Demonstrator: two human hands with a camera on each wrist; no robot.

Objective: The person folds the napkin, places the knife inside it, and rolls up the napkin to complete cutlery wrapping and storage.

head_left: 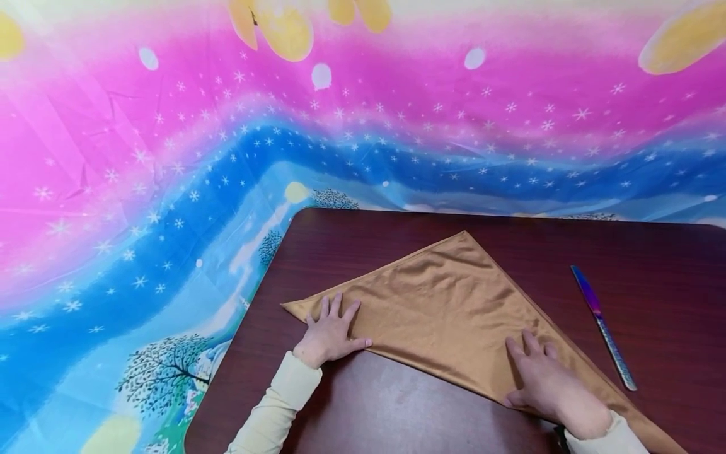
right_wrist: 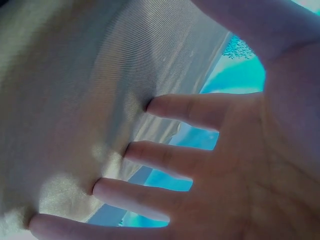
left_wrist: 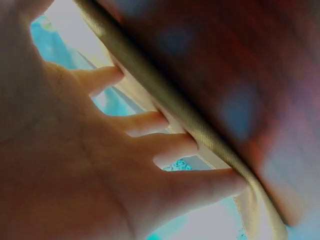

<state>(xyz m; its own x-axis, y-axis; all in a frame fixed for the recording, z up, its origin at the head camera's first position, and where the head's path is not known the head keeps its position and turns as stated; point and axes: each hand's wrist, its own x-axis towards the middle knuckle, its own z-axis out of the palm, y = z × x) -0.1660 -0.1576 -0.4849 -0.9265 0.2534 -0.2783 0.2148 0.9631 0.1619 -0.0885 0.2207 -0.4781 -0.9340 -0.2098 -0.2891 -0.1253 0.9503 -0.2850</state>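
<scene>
A golden-brown satin cloth napkin, folded into a triangle, lies on the table with one corner pointing to the far edge. My left hand rests with spread fingers on its left part, the thumb at the near folded edge. On the right part my right hand presses its fingertips into the fabric. The left wrist view shows the left fingers straight against the cloth. In the right wrist view, the right fingers touch the wrinkled cloth, spread apart.
To the right of the cloth lies a table knife with a shiny blue-purple blade and a patterned handle. The dark reddish-brown table has rounded corners. Behind it hangs a pink and blue printed backdrop.
</scene>
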